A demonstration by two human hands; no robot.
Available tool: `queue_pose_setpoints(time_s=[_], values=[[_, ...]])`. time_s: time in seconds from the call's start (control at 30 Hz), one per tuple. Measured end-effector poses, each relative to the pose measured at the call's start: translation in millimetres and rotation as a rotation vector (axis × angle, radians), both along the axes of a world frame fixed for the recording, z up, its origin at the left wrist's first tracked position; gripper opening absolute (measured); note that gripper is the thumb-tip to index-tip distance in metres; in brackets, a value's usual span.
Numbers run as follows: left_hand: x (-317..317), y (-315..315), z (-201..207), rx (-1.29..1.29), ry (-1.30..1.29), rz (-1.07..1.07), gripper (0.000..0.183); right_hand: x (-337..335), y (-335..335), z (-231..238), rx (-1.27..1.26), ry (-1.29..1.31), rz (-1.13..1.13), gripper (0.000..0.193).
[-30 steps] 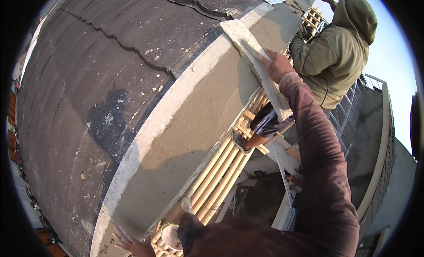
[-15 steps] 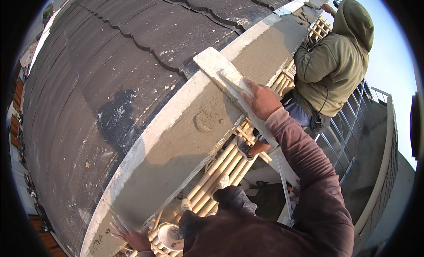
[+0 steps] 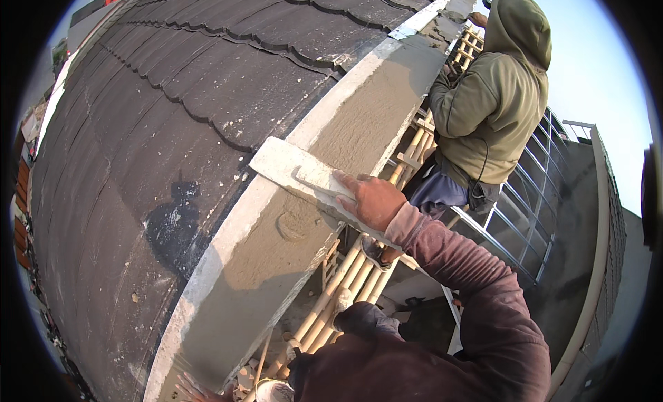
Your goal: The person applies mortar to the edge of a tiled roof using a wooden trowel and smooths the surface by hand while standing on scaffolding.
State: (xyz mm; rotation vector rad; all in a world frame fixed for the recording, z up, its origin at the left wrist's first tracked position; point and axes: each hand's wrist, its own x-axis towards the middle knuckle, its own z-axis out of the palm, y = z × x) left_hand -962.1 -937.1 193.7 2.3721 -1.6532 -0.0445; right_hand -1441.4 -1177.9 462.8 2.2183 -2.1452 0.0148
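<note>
My right hand [image 3: 373, 198] is shut on a long pale straightedge board [image 3: 297, 173]. The board lies flat across a band of wet grey plaster [image 3: 345, 136] that runs along the lower edge of a dark tiled roof [image 3: 173, 119]. A round dent [image 3: 293, 226] marks the plaster just below the board. Only the fingertips of my left hand [image 3: 190, 389] show at the lower edge of the picture, against the bottom of the plaster band. What that hand holds is hidden.
A co-worker in an olive hooded jacket [image 3: 494, 105] stands on the bamboo scaffold poles [image 3: 345, 291] to the right, a hand up at the band's far end. A metal railing [image 3: 532, 202] and a grey wall lie beyond. A white cup [image 3: 273, 391] sits below.
My right hand has slid the straightedge down along the plaster band, toward me and to the left. My left hand has dropped nearly out of view.
</note>
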Motion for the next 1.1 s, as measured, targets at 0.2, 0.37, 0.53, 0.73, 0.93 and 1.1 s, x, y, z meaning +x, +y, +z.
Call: queue_pose_setpoints(time_s=[0.2, 0.37, 0.53, 0.73, 0.93, 1.1], values=[[2, 2, 2, -0.078, -0.135, -0.084, 0.102, -88, -62, 43, -0.117, 0.114, -0.194, 0.053], [5, 3, -4, 0.013, -0.379, -0.085, 0.099, -196, -126, 99, -0.368, 0.171, -0.281, 0.051], [8, 13, -25, -0.043, -0.218, -0.074, 0.098, -236, -163, 122, -0.341, 0.023, -0.322, 0.052], [-7, -4, 3, 0.138, -0.015, 0.095, 0.133, -166, -129, 77, -0.235, 0.147, -0.194, 0.049], [0, -2, 2, 0.083, 0.026, 0.13, 0.133, -11, -52, 11, -0.018, 0.017, -0.001, 0.055], [2, 0, -4, -0.007, -0.011, 0.059, 0.144, -17, -39, 3, -0.116, -0.061, 0.059, 0.053]])
